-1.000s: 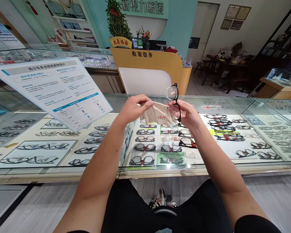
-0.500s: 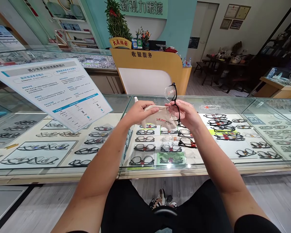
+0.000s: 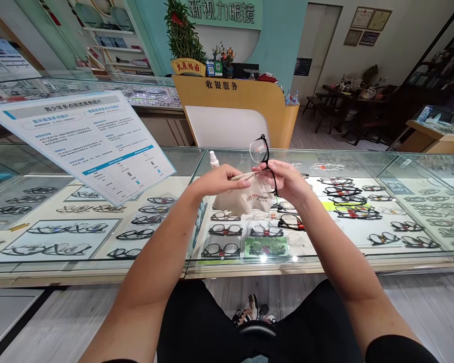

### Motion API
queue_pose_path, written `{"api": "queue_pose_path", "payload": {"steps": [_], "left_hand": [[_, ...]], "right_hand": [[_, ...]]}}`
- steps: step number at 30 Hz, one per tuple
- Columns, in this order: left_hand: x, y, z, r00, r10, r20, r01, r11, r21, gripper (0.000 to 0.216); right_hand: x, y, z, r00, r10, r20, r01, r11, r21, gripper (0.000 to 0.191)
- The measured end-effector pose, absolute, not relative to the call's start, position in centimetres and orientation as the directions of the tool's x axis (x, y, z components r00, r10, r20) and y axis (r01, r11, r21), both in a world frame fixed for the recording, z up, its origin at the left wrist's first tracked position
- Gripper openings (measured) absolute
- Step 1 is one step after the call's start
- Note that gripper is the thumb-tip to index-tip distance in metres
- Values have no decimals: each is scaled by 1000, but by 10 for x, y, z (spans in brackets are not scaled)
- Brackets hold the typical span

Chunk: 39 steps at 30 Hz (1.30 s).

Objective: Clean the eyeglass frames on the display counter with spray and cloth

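Observation:
Above the glass display counter (image 3: 306, 267), my right hand (image 3: 287, 179) grips a pair of black-framed eyeglasses (image 3: 267, 151), tilted so that one lens stands above the other. My left hand (image 3: 223, 180) pinches a cream cleaning cloth (image 3: 236, 200) with red printing, which hangs down below the fingers. Part of the cloth lies by the lower lens, close to my right fingers; whether it presses on the lens I cannot tell. Behind my left hand stands a small white bottle (image 3: 214, 160).
Rows of eyeglass frames (image 3: 225, 230) lie under the counter glass. A printed sheet (image 3: 87, 141) stands tilted at the left. Beyond the counter are a wooden cashier desk (image 3: 234, 93), a potted plant (image 3: 183, 35) and a dark table with stools (image 3: 353, 98).
The eyeglasses have shifted slightly left and down in my right hand. My left hand has dropped a little, the cloth hangs lower and wider, and more of the white bottle shows.

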State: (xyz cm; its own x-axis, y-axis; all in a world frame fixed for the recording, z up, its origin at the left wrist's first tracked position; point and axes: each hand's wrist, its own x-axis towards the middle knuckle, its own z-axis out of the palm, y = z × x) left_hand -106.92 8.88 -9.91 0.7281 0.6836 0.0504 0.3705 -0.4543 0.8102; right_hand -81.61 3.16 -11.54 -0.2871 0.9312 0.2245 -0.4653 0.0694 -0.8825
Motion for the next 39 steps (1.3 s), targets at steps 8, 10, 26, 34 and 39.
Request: {"api": "queue_pose_path", "payload": {"steps": [8, 10, 26, 34, 39], "left_hand": [[-1077, 89, -94, 882, 469, -55, 285, -437, 853, 55], [-1078, 86, -90, 903, 426, -61, 257, -418, 871, 53], [-1090, 81, -80, 858, 506, 89, 104, -341, 934, 60], [-1089, 85, -89, 561, 813, 156, -78, -136, 988, 64], [-1086, 94, -93, 422, 893, 156, -190, -81, 978, 60]], "right_hand": [[-810, 31, -115, -368, 913, 178, -419, 8, -908, 37], [-810, 31, -114, -387, 905, 175, -416, -2, -909, 38], [-806, 33, -112, -340, 935, 103, -465, -71, -882, 15], [-799, 36, -110, -259, 957, 132, -476, -8, -880, 20], [-796, 36, -110, -219, 965, 145, -482, 22, -876, 24]]}}
